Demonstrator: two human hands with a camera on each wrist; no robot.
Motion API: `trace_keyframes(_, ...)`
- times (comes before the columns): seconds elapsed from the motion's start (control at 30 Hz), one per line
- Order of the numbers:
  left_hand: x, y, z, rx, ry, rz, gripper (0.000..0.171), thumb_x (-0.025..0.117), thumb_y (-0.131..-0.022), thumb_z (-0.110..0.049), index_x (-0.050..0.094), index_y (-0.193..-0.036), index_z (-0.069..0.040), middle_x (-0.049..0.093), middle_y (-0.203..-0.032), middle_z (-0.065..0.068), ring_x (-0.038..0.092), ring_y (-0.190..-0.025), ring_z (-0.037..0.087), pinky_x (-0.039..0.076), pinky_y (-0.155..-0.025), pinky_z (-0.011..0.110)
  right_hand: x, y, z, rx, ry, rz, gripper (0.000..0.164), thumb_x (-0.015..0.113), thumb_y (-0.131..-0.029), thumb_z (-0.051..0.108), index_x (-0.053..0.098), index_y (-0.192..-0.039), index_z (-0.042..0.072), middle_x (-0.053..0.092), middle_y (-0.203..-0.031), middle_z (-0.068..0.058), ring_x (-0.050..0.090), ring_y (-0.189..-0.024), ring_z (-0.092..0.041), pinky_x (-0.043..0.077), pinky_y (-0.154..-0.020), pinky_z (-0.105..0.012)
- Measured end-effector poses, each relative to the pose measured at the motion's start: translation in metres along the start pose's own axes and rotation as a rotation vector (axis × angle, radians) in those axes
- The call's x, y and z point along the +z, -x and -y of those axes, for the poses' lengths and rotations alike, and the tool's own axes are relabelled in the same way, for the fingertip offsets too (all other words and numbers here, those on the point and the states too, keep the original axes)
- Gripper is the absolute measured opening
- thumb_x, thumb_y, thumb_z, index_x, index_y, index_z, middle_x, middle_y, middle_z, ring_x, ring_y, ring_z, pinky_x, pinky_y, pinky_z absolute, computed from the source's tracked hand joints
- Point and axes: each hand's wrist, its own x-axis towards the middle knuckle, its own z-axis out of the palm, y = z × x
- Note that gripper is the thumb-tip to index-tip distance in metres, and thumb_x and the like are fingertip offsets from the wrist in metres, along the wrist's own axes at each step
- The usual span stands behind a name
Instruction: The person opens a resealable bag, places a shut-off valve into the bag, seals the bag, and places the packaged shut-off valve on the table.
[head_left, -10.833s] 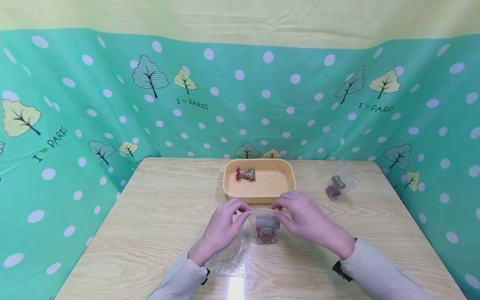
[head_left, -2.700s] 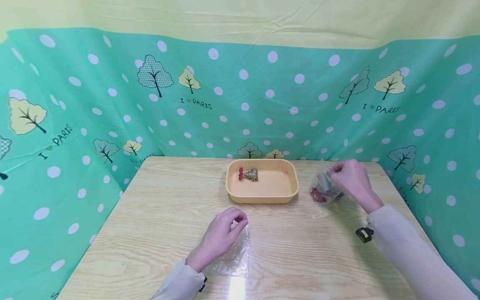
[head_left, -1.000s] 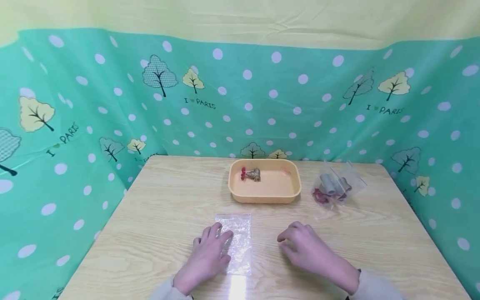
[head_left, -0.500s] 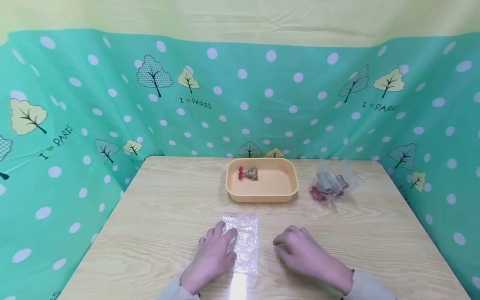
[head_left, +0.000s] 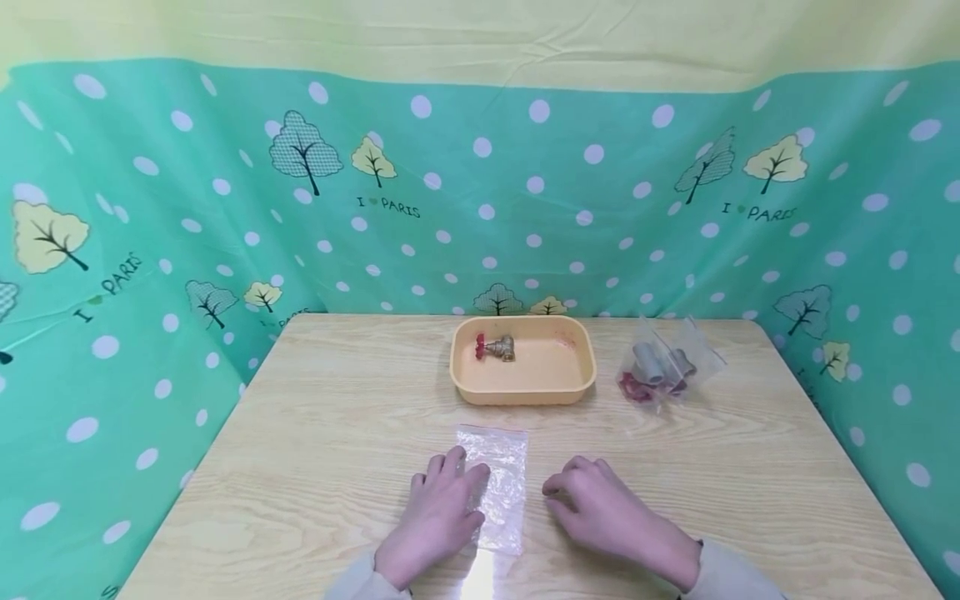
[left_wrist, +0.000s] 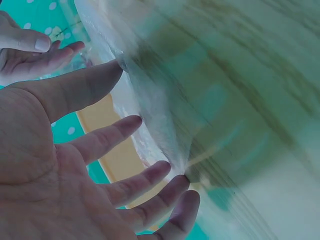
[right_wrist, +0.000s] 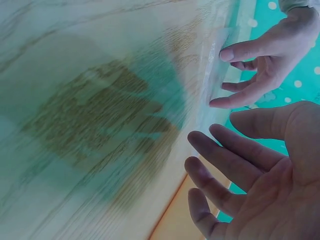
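A flat clear zip bag (head_left: 501, 487) lies on the table in front of me. My left hand (head_left: 438, 517) rests on its left part with spread fingers, and in the left wrist view the fingertips (left_wrist: 132, 122) touch the plastic. To the bag's right, my right hand (head_left: 600, 508) hovers low or rests at the table with loosely bent fingers, holding nothing. Farther back stands a shallow beige tray (head_left: 525, 398). Inside it lies a brass gate valve (head_left: 498, 347) with a red handwheel.
Right of the tray sit two clear bags, overlapping. One bag (head_left: 645, 373) holds a grey cylindrical piece and something red; the other bag (head_left: 693, 354) holds a dark grey and reddish piece. A green dotted curtain (head_left: 480, 208) rises behind the wooden table (head_left: 315, 417) and along both sides.
The bag with the grey piece, earlier between both hands, now sits right of the tray beside the other bag. My left hand has slid the flat bag rightward; my right hand came back empty.
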Motion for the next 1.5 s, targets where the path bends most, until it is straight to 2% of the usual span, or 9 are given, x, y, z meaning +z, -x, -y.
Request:
trace_keyframes(0.3,0.000,0.000,-0.006,0.001,0.044,0.007,0.062,0.085,-0.085,-0.024,0.064,-0.141,-0.012,0.041,-0.156,0.026,0.043,-0.137,0.049,0.041,-0.103,0.072,0.000,0.001,-0.003,-0.011,-0.002,-0.012,0.014,0.079,-0.089,0.012,0.082,-0.103,0.008,0.078,-0.097,0.000,0.066,-0.092,-0.015,0.053,-0.080,-0.042)
trace_keyframes(0.57,-0.001,0.002,-0.007,-0.021,0.031,-0.007,0.074,0.090,-0.078,-0.026,0.061,-0.144,-0.010,0.042,-0.155,0.027,0.050,-0.128,0.046,0.045,-0.099,0.068,-0.001,0.001,-0.005,0.025,0.003,-0.018,0.014,0.078,-0.089,0.010,0.081,-0.102,0.007,0.078,-0.097,-0.002,0.067,-0.093,-0.017,0.053,-0.082,-0.044)
trace_keyframes(0.83,0.001,-0.001,-0.014,0.013,-0.005,0.018,0.073,0.092,-0.076,-0.030,0.063,-0.141,-0.014,0.045,-0.153,0.024,0.049,-0.129,0.044,0.047,-0.097,0.064,-0.004,0.001,-0.007,0.049,0.001,-0.009,0.016,0.078,-0.088,0.010,0.081,-0.104,0.006,0.077,-0.097,-0.004,0.068,-0.092,-0.020,0.055,-0.083,-0.046)
trace_keyframes(1.07,0.008,-0.003,-0.018,0.031,-0.033,0.028,0.071,0.091,-0.076,-0.032,0.064,-0.140,-0.016,0.046,-0.152,0.022,0.048,-0.128,0.041,0.047,-0.096,0.059,-0.007,0.001,-0.015,0.088,0.001,0.000,0.014,0.079,-0.088,0.009,0.081,-0.102,0.008,0.077,-0.096,-0.005,0.069,-0.090,-0.022,0.056,-0.085,-0.052)
trace_keyframes(1.27,0.011,-0.004,-0.024,0.071,-0.055,0.027,0.060,0.091,-0.077,-0.032,0.066,-0.130,-0.020,0.049,-0.148,0.020,0.050,-0.124,0.038,0.048,-0.090,0.054,-0.009,-0.001,-0.023,0.134,-0.029,-0.019,0.014,0.077,-0.087,0.006,0.081,-0.101,0.005,0.077,-0.096,-0.007,0.069,-0.090,-0.025,0.057,-0.087,-0.054)
trace_keyframes(1.5,0.016,-0.008,-0.034,0.088,-0.069,0.065,0.066,0.088,-0.080,-0.033,0.064,-0.140,-0.021,0.046,-0.153,0.019,0.046,-0.132,0.038,0.045,-0.099,0.057,-0.008,-0.006,-0.029,0.196,-0.038,-0.081,0.017,0.078,-0.086,0.004,0.079,-0.103,0.005,0.077,-0.102,-0.008,0.070,-0.096,-0.028,0.058,-0.089,-0.052)
